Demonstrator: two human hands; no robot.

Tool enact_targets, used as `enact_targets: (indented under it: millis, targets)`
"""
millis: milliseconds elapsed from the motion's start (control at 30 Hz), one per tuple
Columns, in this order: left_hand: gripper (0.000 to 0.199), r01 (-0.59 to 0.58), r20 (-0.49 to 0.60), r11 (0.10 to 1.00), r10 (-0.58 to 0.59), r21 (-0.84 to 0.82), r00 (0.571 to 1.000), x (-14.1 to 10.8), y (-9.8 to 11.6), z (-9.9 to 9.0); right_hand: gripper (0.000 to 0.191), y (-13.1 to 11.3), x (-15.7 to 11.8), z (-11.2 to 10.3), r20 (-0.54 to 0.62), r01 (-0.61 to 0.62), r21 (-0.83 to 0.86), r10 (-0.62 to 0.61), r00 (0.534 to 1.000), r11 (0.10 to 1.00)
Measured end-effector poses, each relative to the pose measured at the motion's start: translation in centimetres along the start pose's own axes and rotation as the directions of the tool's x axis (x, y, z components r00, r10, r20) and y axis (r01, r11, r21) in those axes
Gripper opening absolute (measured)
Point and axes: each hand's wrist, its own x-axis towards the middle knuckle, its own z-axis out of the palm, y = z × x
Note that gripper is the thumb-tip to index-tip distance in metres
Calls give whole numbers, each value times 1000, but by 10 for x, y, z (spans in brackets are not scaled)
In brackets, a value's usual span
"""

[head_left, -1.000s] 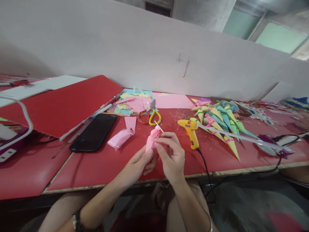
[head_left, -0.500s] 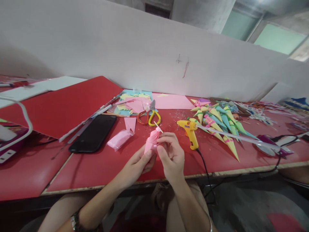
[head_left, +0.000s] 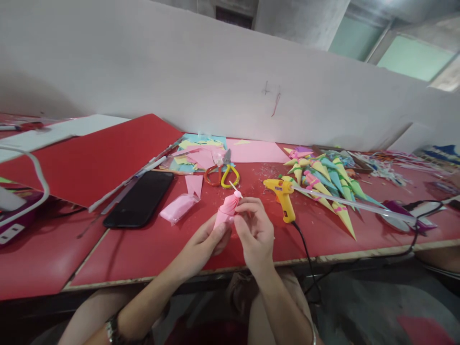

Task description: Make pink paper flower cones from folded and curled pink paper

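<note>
A pink cone-shaped piece with a swirled pink top is held over the table's front part. My left hand is closed round its lower part. At its right side, the thumb and fingers of my right hand are bent together on the piece, by a thin pale stick that crosses the top. A small wrapped pink pack lies left of the hands, beside a pink paper piece. To the right rests a yellow glue gun.
A black phone and large red sheet lie left. Behind the hands are scissors and paper scraps. Coloured cones are piled at the right; a dark cable hangs over the front edge.
The swirled top and the stick have shifted slightly to the right and tilted. Both hands stay nearly in place, still on the pink piece.
</note>
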Motion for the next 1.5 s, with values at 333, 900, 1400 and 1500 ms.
enact_targets:
  millis: [333, 900, 1400, 1500]
  targets:
    - [35, 291, -297, 81, 78, 953, 952, 6, 0, -17, 9, 8, 1, -1, -141, -76, -96, 62, 988, 992]
    - [48, 315, -237, -221, 320, 923, 917, 4, 6, -67, 13, 12, -1, -1, -30, -125, -143, 122, 992, 982]
    - [48, -236, 69, 442, 362, 865, 930, 3, 13, -47, 15, 1, -8, 4, 221, 32, -207, 15, 975, 978]
    - [53, -298, 142, 400, 375, 867, 916, 1, 12, -47, 15, 0, -8, 4, 269, 21, -205, 36, 962, 979]
